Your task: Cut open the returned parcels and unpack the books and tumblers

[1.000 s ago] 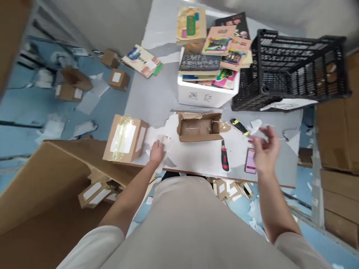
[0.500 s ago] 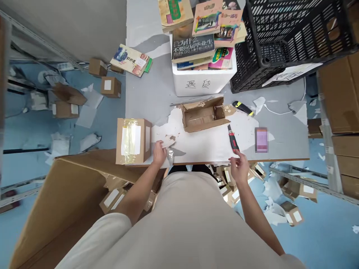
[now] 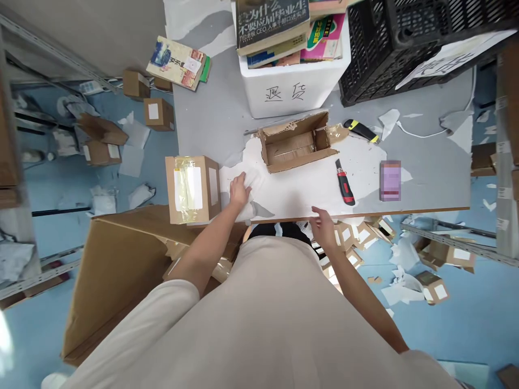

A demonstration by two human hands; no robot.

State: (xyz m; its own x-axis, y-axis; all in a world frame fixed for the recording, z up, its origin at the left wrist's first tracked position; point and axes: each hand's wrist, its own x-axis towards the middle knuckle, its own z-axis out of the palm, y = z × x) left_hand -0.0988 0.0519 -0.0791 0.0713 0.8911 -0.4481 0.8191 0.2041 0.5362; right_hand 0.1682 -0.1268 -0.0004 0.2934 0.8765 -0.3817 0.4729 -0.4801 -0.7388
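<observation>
My left hand [image 3: 240, 190] is on the tabletop beside the taped cardboard box [image 3: 213, 190], its fingers curled down. A pale, blurred scrap [image 3: 254, 182] shows against its fingertips, too smeared to identify. My right hand [image 3: 323, 224] hovers at the table's front edge with its fingers apart and nothing in them. Ahead of both hands lies an opened, torn cardboard box [image 3: 290, 154], its open side facing up. A red and black utility knife [image 3: 344, 183] rests on the table, blade out, beyond my right hand. Farther back is a yellow and black utility knife [image 3: 361, 131].
A white bin [image 3: 294, 94] full of books and a black plastic crate [image 3: 367, 65] stand at the back. Two books [image 3: 178, 62] lie at the back left. A blurred-out purple rectangle [image 3: 390, 181] is at right. A large open carton [image 3: 117, 281] stands below left.
My right hand has come away from the red utility knife and moved left. My left hand has slid forward and right over the table; the brown scraps beside it no longer show.
</observation>
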